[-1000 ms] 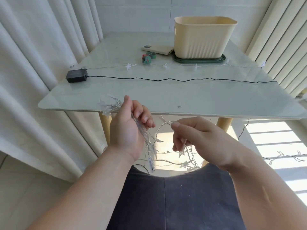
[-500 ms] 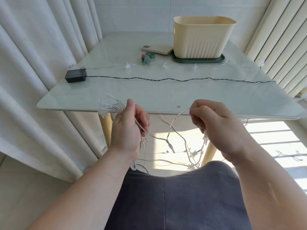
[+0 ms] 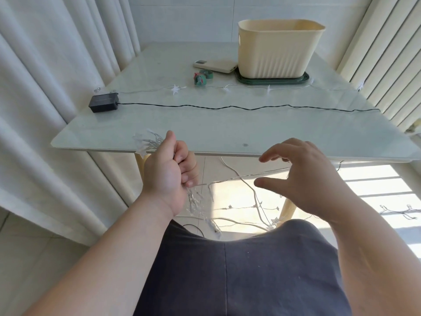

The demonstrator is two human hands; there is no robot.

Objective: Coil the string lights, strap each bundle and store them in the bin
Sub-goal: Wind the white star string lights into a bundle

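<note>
1. Head view: table (image 3: 227, 128) carries bin (image 3: 273, 53) at far side, on green tray (image 3: 305, 80).
2. Clenched left hand (image 3: 169, 172) grips coiled lights (image 3: 148, 142) at near table edge.
3. Released right hand (image 3: 303, 176), fingers spread; loose strand (image 3: 239, 177) runs toward it.
4. Rolled straps (image 3: 201, 77) left of bin.

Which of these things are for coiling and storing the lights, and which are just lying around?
For the job: coiled star lights in the left hand, black-wired string, straps, bin.
Lying about: beige phone-like device, green tray under bin.
</note>
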